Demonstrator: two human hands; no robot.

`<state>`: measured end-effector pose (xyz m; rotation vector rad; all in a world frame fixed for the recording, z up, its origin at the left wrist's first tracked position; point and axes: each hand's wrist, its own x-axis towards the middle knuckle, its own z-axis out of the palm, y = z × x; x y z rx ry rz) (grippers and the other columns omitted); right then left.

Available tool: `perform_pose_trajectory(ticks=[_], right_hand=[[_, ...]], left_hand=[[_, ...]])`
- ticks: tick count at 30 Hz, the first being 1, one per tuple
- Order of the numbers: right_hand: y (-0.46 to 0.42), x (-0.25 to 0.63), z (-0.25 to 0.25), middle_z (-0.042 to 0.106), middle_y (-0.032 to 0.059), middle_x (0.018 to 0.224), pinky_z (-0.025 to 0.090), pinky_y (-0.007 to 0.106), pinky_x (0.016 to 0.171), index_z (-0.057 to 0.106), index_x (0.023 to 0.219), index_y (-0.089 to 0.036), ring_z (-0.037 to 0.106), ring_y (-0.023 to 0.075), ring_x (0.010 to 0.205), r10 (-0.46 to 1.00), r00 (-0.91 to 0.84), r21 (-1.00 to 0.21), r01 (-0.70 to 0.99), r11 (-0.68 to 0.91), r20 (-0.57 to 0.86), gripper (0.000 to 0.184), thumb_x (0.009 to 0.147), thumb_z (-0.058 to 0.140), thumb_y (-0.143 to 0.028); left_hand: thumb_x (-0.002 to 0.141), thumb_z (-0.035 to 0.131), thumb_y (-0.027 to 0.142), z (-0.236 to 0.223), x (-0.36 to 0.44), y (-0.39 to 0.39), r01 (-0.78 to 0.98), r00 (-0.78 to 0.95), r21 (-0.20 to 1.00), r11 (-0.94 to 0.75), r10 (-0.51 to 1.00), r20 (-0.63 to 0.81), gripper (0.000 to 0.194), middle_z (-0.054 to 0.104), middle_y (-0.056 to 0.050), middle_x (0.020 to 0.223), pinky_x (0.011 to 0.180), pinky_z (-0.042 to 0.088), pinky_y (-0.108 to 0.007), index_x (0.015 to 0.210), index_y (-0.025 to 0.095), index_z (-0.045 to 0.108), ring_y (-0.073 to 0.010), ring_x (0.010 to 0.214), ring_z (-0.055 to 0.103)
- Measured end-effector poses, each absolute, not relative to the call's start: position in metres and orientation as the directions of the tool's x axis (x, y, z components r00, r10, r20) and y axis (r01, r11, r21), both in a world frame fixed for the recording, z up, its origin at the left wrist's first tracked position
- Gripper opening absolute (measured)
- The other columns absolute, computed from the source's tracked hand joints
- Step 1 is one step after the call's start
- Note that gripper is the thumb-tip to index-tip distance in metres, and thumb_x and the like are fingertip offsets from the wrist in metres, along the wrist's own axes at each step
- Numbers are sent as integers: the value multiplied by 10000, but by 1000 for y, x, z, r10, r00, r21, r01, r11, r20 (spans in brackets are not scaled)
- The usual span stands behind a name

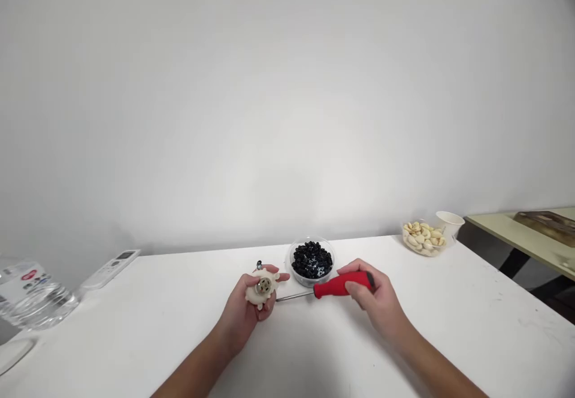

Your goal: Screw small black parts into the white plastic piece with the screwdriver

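Between the thumb and fingers of my left hand (pixel 240 314) is a small cream-coloured plastic part (pixel 253 294) with a scalloped rim and a round metal piece in its middle. My right hand (pixel 377 302) is closed around the red handle of a screwdriver (pixel 332 287). The metal shaft points left and its tip reaches the fingers of my left hand, close to the plastic part. Whether the tip touches the part cannot be made out. Just behind the screwdriver stands a clear round bowl (pixel 288 260) of shiny black pieces.
A white remote control (pixel 110 269) and a clear water bottle (pixel 33 293) are at the left. At the back right, a clear container of pale cloves or nuts (pixel 422 239) stands beside a white cup (pixel 450 221). A wall borders the white table (pixel 135 326) behind.
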<state>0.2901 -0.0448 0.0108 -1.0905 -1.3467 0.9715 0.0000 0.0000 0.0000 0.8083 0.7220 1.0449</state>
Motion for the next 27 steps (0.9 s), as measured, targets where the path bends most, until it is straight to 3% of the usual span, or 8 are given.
perform_pose_trajectory(ticks=[4, 8, 19, 27], right_hand=[[-35, 302, 9, 444, -41, 511, 185, 267, 491, 676, 901, -157, 309, 110, 463, 983, 67, -953, -245, 181, 170, 229, 896, 593, -371], [-30, 306, 13, 451, -36, 505, 175, 274, 487, 664, 871, -153, 298, 93, 438, 987, 36, -900, -406, 160, 159, 279, 948, 579, -408], [-26, 310, 6, 463, -20, 518, 209, 270, 474, 678, 842, -155, 343, 101, 445, 979, 159, -935, -309, 173, 129, 295, 940, 615, -426], [-28, 304, 5, 471, -17, 505, 200, 272, 475, 680, 848, -156, 355, 107, 434, 986, 130, -950, -280, 138, 105, 272, 932, 618, -407]], left_hand=[[924, 479, 409, 2, -1, 0, -441, 390, 844, 305, 912, -126, 351, 701, -156, 1174, 525, 231, -261, 1146, 163, 596, -95, 554, 413], [938, 453, 429, 2, -1, 0, -411, 399, 859, 304, 907, -130, 377, 704, -148, 1117, 524, 216, -263, 1154, 153, 592, -92, 542, 398], [910, 482, 343, -3, 2, -1, -441, 373, 862, 250, 925, -77, 221, 673, -91, 1006, 502, 185, -254, 1075, 205, 433, -96, 518, 382], [892, 470, 345, 2, 1, -2, -477, 393, 832, 284, 915, -88, 225, 660, -110, 1012, 501, 221, -245, 1048, 183, 464, -104, 541, 406]])
